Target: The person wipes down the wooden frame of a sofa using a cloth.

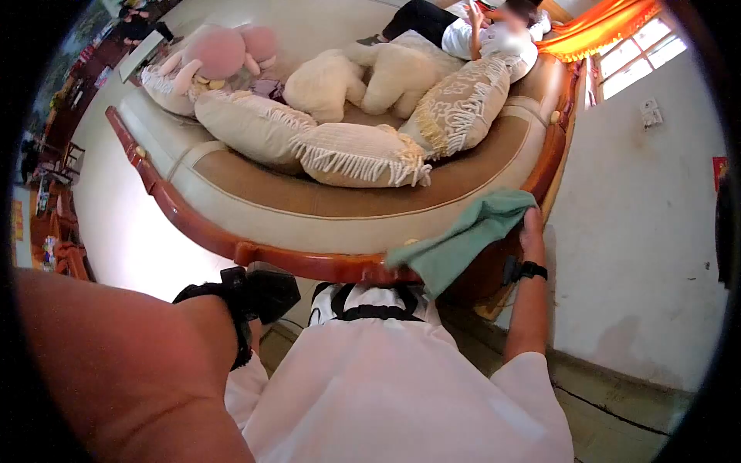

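Observation:
My right hand (532,232) is closed on one end of a green cloth (463,245). The cloth hangs down to the left, over the curved reddish-brown wooden trim (312,266) along the sofa's back. A black band with a small device (512,270) sits on my right wrist. At lower left my left forearm (123,363) reaches in, with a black strapped device (266,293) at its wrist. That device hides most of my left hand, and its fingers do not show.
Several cushions with fringes (363,154) and white fluffy ones (324,83) line the brown and cream sofa (255,187). A pink plush toy (212,52) lies at left. A person (463,35) reclines at the far end. A white wall (633,224) stands at right.

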`<state>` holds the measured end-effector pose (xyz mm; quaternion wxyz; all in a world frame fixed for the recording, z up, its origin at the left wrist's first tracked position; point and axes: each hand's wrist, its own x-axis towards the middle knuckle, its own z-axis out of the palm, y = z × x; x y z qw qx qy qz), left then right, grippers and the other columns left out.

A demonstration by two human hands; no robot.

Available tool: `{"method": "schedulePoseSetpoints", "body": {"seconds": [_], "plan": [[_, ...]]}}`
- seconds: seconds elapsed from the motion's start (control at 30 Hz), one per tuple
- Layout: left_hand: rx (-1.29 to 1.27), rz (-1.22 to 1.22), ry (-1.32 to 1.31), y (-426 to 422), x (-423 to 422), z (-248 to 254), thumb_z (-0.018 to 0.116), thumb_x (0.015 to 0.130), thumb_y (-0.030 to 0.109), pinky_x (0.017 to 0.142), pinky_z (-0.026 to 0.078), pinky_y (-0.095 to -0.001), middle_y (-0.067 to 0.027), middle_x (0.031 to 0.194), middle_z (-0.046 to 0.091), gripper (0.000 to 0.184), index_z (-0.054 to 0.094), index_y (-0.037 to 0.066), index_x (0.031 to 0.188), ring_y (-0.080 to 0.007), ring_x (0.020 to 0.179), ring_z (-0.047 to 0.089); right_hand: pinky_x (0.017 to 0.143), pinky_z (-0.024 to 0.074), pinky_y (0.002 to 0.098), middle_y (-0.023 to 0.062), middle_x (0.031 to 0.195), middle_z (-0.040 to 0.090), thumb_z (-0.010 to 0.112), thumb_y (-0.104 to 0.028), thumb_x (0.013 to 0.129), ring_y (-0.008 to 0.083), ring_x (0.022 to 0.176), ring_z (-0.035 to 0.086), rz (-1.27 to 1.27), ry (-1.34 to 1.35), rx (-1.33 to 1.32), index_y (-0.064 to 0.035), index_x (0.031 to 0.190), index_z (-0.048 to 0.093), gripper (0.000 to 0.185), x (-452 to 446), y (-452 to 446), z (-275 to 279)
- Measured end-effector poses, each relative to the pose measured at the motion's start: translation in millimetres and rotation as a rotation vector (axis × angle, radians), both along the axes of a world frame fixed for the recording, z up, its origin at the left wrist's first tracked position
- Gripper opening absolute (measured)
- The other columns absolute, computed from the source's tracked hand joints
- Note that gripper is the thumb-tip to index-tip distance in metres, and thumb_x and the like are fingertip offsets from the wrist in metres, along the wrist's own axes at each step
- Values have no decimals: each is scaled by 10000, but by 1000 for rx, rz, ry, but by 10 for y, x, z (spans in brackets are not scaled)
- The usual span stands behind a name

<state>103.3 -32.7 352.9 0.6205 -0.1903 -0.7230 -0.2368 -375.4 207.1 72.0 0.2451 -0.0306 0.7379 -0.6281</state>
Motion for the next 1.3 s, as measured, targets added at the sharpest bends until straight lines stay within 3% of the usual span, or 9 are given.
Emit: {"method": "schedulePoseSetpoints", "body": {"seconds": [0.1,0.3,0.6,0.7,0.8,0.93,1.0,1.13,1.3], "plan": [[15,-14,10,9,-262,-9,652,869,154,903,462,-397,-136,1146,621,407,585,86,1265,-296,1039,583,1018,408,360,65,1220,603,423,-237,1028,234,1163,531,91,-264,-313,-37,1256,592,347,138,2,-19],[19,14,-9,87,-557,-2,646,874,153,897,461,-397,-132,1133,627,400,590,87,1264,-294,1029,584,986,444,437,171,1175,647,569,-201,835,379,1091,590,1282,466,793,-89,1363,486,546,623,-457,-440],[41,80,-57,156,-685,62,635,881,151,887,459,-397,-126,1113,634,389,597,88,1262,-292,1014,584,969,462,429,219,1202,622,572,-255,779,403,1103,584,1672,617,952,-161,1403,483,638,368,-887,-962],[71,153,-44,167,-651,117,632,883,150,884,458,-397,-124,1106,637,385,599,89,1262,-292,1008,584,931,485,409,214,1179,640,606,-270,772,341,1076,608,1754,84,964,-118,1328,569,578,55,-942,-549],[140,250,-37,180,-629,123,628,885,150,881,458,-397,-122,1100,639,382,602,89,1261,-291,1003,585,910,502,431,168,1175,667,642,-258,782,301,1054,640,994,-273,902,-121,1262,622,500,-656,-468,-957],[223,485,-77,132,-634,-90,623,888,149,877,457,-398,-120,1091,643,378,605,90,1261,-290,996,585,941,487,529,147,1346,584,615,-313,815,316,1257,542,1447,787,1601,-124,1272,613,495,-1083,-732,-948],[357,591,-268,14,-738,-333,621,890,148,875,456,-398,-118,1086,644,376,607,90,1260,-290,993,585,972,465,529,159,1349,581,618,-317,817,342,1243,546,1463,597,1656,-88,1272,610,509,-1136,-823,-756],[552,404,-991,-143,-851,-1340,578,925,148,923,440,-417,-123,1094,635,370,588,102,1293,-316,1033,570,1012,439,499,195,1336,580,595,-308,829,369,1230,545,1438,517,1657,-51,1254,617,497,-1009,-811,-894],[522,-13,-1624,130,-782,-2765,652,905,264,1030,396,-481,-172,1330,539,576,437,141,1424,-377,1191,523,1040,424,405,199,1405,520,555,-274,873,362,1243,527,1760,71,537,-38,1390,478,574,241,-1006,-1306]]}}
